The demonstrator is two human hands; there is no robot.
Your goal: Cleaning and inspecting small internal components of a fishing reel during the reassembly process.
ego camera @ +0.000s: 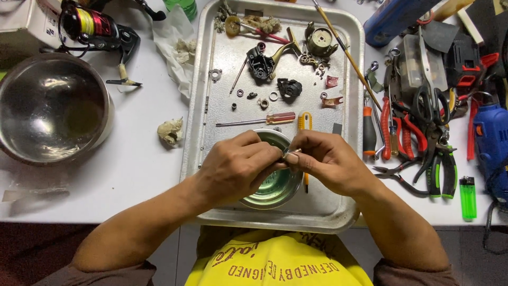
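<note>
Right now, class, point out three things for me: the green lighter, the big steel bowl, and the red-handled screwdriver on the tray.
Green lighter (468, 197), head view: middle of its translucent body.
Steel bowl (32, 153), head view: its near left rim.
Red-handled screwdriver (281, 118), head view: on the red handle.

workshop bench | pliers (407, 139), power drill (492, 145), parts tray (349, 74)

Bare metal lay open along the tray's (353, 69) near edge and its near left corner. Small parts (264, 95) and a screwdriver (256, 121) crowded its middle and far edge. A steel bowl (50, 108) blocked the table's (137, 159) left edge; pliers and scissors (418, 137) filled the right side.
</note>
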